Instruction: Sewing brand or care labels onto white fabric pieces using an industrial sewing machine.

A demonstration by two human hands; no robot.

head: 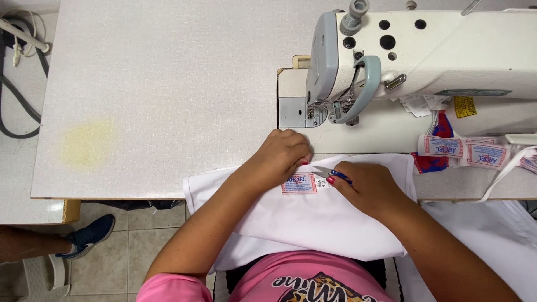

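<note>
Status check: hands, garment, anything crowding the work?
Left hand pressing the white garment beside its sewn label. Right hand holding blue-handled snips at the label. Loose labels piled right, clear.

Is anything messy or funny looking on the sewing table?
Yes, two things. A yellowish stain marks the bare white table on its left part, away from the work. And under the sewing machine arm on the right, loose labels lie jumbled in a heap, some overlapping and tilted.
</note>
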